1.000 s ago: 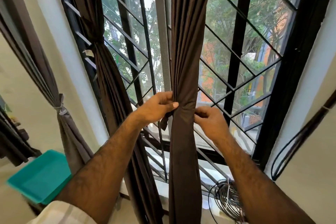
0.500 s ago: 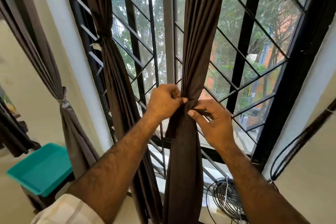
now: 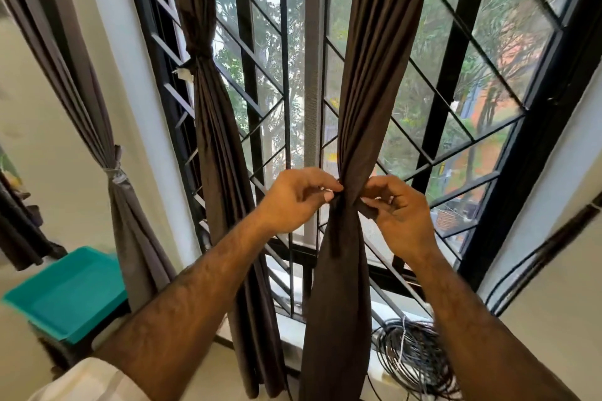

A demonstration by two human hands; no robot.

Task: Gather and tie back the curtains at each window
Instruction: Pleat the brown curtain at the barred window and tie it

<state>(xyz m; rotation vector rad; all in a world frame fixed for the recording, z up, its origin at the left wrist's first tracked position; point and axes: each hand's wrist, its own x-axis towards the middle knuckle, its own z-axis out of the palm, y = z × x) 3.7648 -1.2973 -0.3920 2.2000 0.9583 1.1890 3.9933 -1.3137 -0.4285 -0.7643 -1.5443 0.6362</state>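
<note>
Both hands grip the tie at the cinched waist of the dark brown curtain point(image 3: 338, 286), which hangs gathered in front of the window's middle post. Left hand point(image 3: 293, 200): thumb and forefinger pinch one end of the tie just left of the bundle. Right hand point(image 3: 395, 210): fingers curl round the other end, a short dark strip point(image 3: 366, 209) running out from the knot point to the right. Judged step: drawing the tie closed. For a sound result, pull the two ends apart evenly and level, keep the pleats stacked above the waist, and hold tension on one end while the other is tucked, lest the gather slip down the cloth. Neighbouring curtain point(image 3: 211, 127), to the left, already tied against the window grille point(image 3: 433, 153); a grey curtain point(image 3: 107, 153) further left likewise bound. Coiled cable point(image 3: 413, 358) lies on the sill below; a teal tray point(image 3: 68, 291) sits at lower left.
</note>
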